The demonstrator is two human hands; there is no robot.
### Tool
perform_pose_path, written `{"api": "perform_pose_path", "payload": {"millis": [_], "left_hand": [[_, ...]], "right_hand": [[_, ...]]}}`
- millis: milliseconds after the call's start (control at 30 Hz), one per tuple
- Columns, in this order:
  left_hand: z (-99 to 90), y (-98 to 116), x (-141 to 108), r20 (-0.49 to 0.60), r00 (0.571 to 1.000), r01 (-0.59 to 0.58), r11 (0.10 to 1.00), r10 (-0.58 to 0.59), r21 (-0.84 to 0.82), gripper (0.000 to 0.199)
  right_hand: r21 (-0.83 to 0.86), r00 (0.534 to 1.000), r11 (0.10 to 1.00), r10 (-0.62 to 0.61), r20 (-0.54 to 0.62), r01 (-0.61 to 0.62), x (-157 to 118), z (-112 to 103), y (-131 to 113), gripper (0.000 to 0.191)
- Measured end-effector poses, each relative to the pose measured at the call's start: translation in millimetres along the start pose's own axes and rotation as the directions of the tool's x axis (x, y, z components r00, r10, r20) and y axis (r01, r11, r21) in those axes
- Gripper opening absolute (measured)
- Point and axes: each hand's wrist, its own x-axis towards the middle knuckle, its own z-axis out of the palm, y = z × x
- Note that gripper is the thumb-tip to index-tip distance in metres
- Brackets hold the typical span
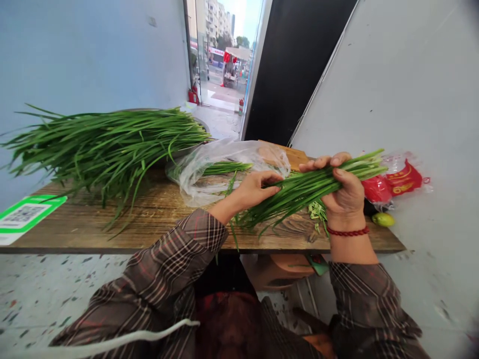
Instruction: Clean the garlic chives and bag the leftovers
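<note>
Two hands, one bunch. The right hand (344,187) has its grip closed round the bunch (307,189) near the pale ends, thumb in front and fingers behind. The left hand (258,189) is at the leafy part, thumb and fingers bent toward each other; can't tell if it's actually pinching anything. The bunch is over the table (142,234), about 3 o'clock from the middle of the view, leaves slanting down toward the left arm.

Also one big heap (112,144) of the same greens, between 9 and 10 o'clock, and one QR card (26,217) at roughly 9.

Containers: one basin (202,124), mostly hidden, with the heap lying in it and leaves spilling over toward 9. One clear bag (192,187), close to the middle, with a few greens showing through; in it or under it, can't tell. One clear wrap (397,162) at 3 o'clock with red stuff in it, one or two packs, can't say.

One lime (383,219) just below that, between 3 and 4, one little pile of trimmings (317,211) below the bunch, and one board (297,158) at 2.
</note>
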Motion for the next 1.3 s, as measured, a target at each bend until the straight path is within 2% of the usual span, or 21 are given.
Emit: {"api": "perform_pose_path", "payload": {"millis": [400,533,633,733,833,933,1100,1300], "left_hand": [[-3.7,12.0,-3.9,0.002,0.996,0.092,0.992,-0.092,-0.089,0.017],[-5.2,10.8,-6.2,0.012,0.997,0.074,0.987,-0.073,-0.144,0.023],[-6.3,7.6,-8.4,0.0,0.999,0.049,0.966,-0.051,-0.253,0.03],[-7.5,3.3,-9.6,-0.028,0.999,0.009,0.953,-0.019,-0.303,0.023],[-7.7,-2.9,-9.1,-0.073,0.997,-0.01,0.974,-0.006,-0.228,0.015],[-6.7,-7.4,-7.5,-0.112,0.994,0.0,0.988,-0.017,-0.154,0.017],[-6.5,-5.2,-6.3,-0.108,0.993,0.026,0.996,-0.036,-0.089,0.014],[-7.0,-2.0,-6.1,-0.121,0.992,-0.031,0.999,0.027,-0.034,0.014]], "right_hand": [[0.071,0.995,0.996,0.039,0.087,-0.045,-2.8,5.0,-4.7,0.02],[0.103,0.996,0.994,0.032,0.086,-0.041,-3.0,6.1,-3.7,0.02],[0.113,0.997,0.993,0.037,0.072,-0.045,-2.2,6.3,-1.8,0.021],[0.107,0.997,0.994,0.031,0.074,-0.039,-1.2,6.1,0.6,0.02],[0.104,0.997,0.994,0.022,0.079,-0.03,-0.1,6.2,3.3,0.018],[0.098,0.996,0.995,0.025,0.09,-0.033,1.0,6.9,5.2,0.017],[0.094,0.994,0.995,0.017,0.112,-0.028,2.5,7.9,5.2,0.015],[0.093,0.995,0.995,0.036,0.096,-0.045,3.0,7.8,4.5,0.019]]}}
